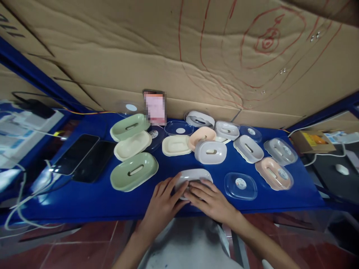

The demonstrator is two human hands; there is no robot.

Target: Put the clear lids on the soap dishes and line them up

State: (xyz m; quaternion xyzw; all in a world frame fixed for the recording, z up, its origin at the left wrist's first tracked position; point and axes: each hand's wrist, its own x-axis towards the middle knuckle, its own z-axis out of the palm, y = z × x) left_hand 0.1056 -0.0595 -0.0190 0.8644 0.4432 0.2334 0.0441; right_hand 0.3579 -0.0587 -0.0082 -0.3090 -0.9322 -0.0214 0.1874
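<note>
At the front edge of the blue table [75,201], a pale grey oval plastic dish [196,173], like a soap dish, lies between my hands. My left hand [166,196] grips its left side, fingers bent over the rim. From the right, my right hand [209,198] closes over the dish with its fingers reaching into the middle. Both hands hide much of the inside. Just beyond is another grey dish [218,157] with a slot. A clear lid [230,190] with a round label lies to the right, and a green dish [120,183] to the left.
Cream, peach, grey and green dishes and clear lids stand across the table's back. A peach dish [265,173] sits at the right. A phone [155,108] with a blurred screen leans on the cardboard wall [112,63]. Dark phones [78,153] and white cables [24,201] are at the left.
</note>
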